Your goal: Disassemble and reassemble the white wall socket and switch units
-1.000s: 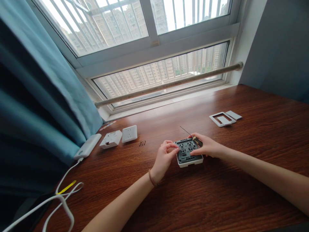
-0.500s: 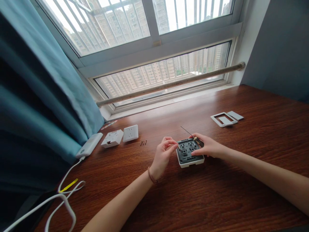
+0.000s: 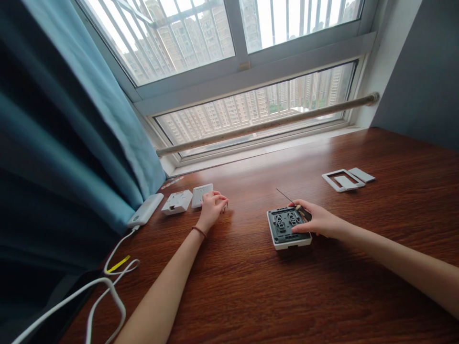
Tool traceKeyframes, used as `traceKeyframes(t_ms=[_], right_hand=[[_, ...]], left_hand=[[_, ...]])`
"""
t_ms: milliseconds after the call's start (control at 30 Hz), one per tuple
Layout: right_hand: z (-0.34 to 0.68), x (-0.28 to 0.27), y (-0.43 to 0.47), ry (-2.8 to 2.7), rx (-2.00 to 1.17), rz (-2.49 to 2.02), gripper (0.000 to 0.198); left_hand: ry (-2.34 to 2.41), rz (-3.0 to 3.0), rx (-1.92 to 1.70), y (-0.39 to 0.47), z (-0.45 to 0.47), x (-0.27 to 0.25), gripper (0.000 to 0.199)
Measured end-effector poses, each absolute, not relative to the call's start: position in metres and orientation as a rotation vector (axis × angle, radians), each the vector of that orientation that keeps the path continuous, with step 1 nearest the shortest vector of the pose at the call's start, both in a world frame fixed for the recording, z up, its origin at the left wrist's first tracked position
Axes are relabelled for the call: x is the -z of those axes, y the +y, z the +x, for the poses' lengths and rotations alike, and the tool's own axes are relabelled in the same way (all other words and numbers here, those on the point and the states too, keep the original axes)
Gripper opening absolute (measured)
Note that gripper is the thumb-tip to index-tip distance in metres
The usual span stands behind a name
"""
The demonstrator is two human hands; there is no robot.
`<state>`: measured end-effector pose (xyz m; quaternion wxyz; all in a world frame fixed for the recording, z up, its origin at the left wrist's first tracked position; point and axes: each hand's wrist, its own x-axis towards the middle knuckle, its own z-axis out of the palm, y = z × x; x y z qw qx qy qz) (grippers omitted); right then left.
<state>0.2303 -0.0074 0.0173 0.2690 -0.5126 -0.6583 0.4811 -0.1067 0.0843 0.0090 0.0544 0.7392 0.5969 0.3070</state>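
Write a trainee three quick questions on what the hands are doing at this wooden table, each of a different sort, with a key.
1. Fill in: The person's left hand is at the small, slim metal ____ on the table.

2. Multiple choice: Besides touching the square dark-grey and white plastic switch unit, what does the person's right hand hold?
A) A narrow yellow strip
B) A thin-shafted metal screwdriver with a dark handle
C) A white cable

3. True or false: The hollow, square white plastic frame lies farther right in the picture than the switch unit.

Key:
1. screws
2. B
3. True
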Motion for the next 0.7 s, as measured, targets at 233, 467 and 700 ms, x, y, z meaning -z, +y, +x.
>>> traceKeyframes(t_ms=[233,467,700], right_hand=[[0.23,-0.016,-0.007,-1.78,-1.33,-1.396,0.065],[0.232,-0.014,-0.006,-1.779,-1.332,-1.389,0.067],[0.232,-0.017,-0.008,-1.807,-1.29,-1.375,0.064]], left_hand=[[1.882,2.324,-0.752,0.085,-0.108,0.0,0.014],[1.961,2.347,-0.656,0.087,-0.113,0.002,0.015],[1.988,2.381,-0.661,0.088,-0.114,0.005,0.016]])
